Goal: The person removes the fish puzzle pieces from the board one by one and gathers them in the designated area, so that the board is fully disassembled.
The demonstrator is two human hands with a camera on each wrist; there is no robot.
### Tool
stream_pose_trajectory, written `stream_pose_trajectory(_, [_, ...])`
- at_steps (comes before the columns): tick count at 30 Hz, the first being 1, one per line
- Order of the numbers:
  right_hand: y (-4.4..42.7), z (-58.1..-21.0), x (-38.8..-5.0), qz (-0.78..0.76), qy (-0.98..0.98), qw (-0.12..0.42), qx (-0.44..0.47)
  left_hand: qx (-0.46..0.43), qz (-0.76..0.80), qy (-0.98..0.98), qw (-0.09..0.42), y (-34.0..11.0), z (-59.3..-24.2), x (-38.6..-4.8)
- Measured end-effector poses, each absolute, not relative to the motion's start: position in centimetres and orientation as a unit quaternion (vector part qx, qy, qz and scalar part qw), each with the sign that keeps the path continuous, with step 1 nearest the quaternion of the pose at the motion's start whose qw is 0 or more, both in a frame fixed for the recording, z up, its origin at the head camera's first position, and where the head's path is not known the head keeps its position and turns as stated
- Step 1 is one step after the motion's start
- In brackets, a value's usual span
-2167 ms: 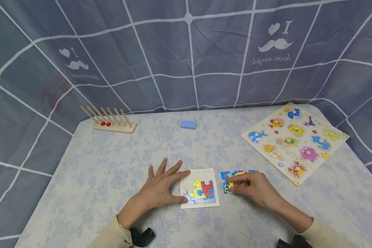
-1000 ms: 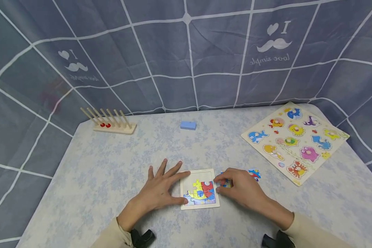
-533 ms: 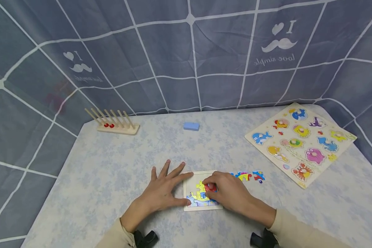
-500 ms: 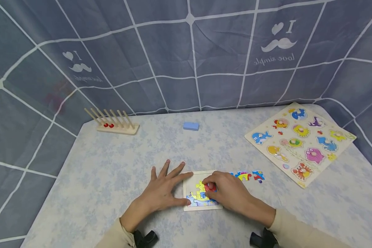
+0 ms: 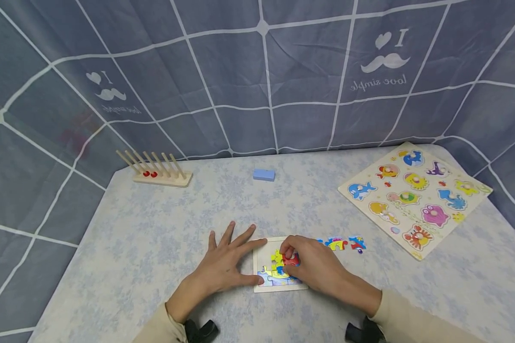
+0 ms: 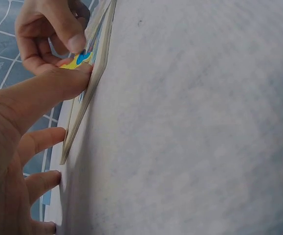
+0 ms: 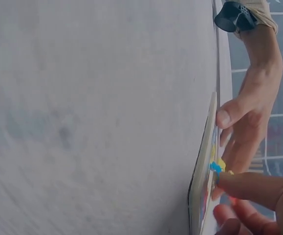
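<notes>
Head view: high, facing forward and down over the puzzle tray (image 5: 279,289). Wrist views: low, close, from either side, sharing its edge.

We see a far blue-grey curtain (image 5: 231,66) with white lines, hearts and moustaches. Our tablecloth (image 5: 176,219) is pale, mottled blue-grey. Near centre, we note a cream puzzle frame (image 5: 279,288) and a yellow-and-blue raised piece (image 6: 80,59); right of it, loose pieces (image 5: 336,244) in red, yellow and blue. Far right, a cream board (image 5: 401,218) carries multicoloured sea animals (image 5: 435,216); far left, beads (image 5: 154,174) are red; between, a block (image 5: 263,175) is plain blue.
</notes>
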State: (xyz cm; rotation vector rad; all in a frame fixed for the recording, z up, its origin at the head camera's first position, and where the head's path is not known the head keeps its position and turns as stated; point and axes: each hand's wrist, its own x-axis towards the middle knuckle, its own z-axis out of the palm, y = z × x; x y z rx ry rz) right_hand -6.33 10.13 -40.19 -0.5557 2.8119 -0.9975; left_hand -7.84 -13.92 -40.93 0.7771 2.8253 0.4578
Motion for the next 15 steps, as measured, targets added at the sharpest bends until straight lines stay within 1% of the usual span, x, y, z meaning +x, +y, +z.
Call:
stream_pose_trajectory(4, [10.2, -40.25, -6.07, -0.355, 0.915, 0.041, -0.189, 0.26, 0.153, 0.949, 0.089, -13.94, -40.91, -7.87])
stream_pose_trajectory(7, [10.17, -40.31, -5.91, -0.386, 0.9, 0.042, -0.195, 0.258, 0.153, 0.95, 0.091, -13.94, -40.88, -7.88])
stream_pose_trajectory(13, [9.9, -40.43, -5.73, -0.461, 0.863, 0.088, -0.188, 0.259, 0.152, 0.949, 0.09, -13.93, -40.96, -7.88])
stream_pose_trajectory(15, [9.87, -40.44, -5.69, -0.463, 0.862, 0.093, -0.182, 0.259, 0.152, 0.949, 0.09, -13.93, -41.0, -7.88])
